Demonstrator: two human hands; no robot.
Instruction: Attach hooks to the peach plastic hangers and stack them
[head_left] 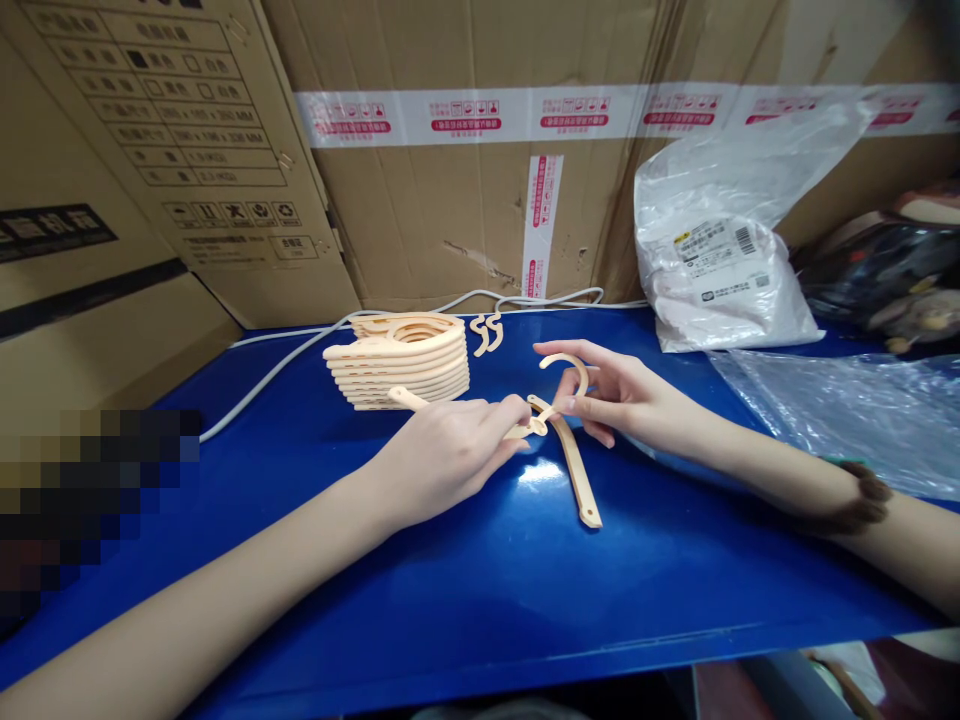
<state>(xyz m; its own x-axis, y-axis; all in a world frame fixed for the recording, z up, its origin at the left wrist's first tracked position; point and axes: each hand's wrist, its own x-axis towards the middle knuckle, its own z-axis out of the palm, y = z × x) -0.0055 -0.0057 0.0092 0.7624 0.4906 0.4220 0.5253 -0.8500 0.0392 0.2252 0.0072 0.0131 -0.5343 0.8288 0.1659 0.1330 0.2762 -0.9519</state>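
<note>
My left hand (442, 450) is closed around a beige plastic hanger arm (405, 399), whose one end sticks out behind the knuckles and whose other end shows at the fingertips. Between the thumb and fingers of my right hand (619, 397) is a curved beige hanger hook (582, 374), its open end pointing left. The hook's base meets the arm's end at the left fingertips; whether they are joined I cannot tell. Under this meeting point another hanger arm (576, 470) slants toward me on the blue table, touched by neither hand as far as I see.
A stack of beige folded hangers (401, 365) stands behind my left hand, with small loose hooks (487, 334) beside it. A white cable (277, 375) runs along the back. Cardboard boxes (465, 210) wall the table (480, 590). White (720, 270) and clear plastic bags (825, 420) lie right.
</note>
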